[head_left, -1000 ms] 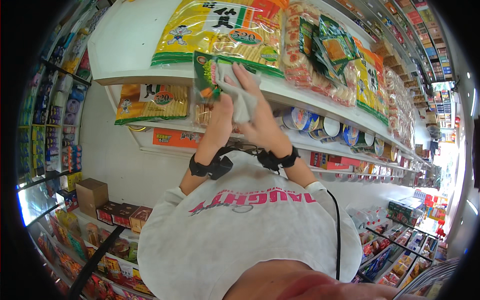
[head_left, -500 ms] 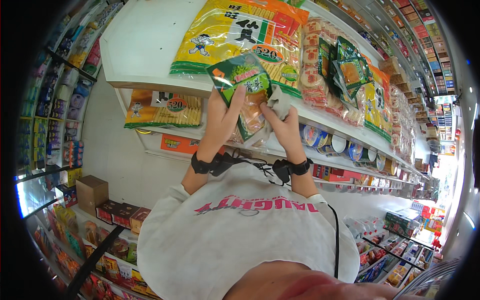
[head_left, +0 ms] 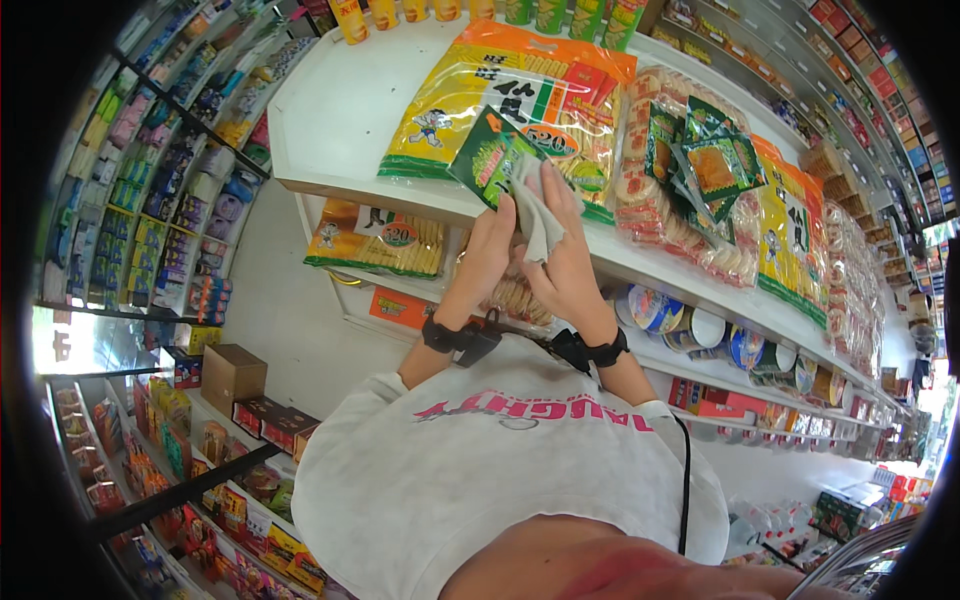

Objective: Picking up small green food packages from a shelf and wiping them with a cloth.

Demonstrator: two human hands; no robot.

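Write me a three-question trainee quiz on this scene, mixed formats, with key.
1. Which of the person's hands holds the pale grey fabric cloth against the flat green plastic snack packet?
2. True or false: the loose pile of small green plastic packets lies on top of clear plastic bags of pale round crackers.
3. Fill in: in the picture, the large yellow-and-orange plastic snack bag lies to the ____ of that pile.

Key: 1. the right hand; 2. true; 3. left.
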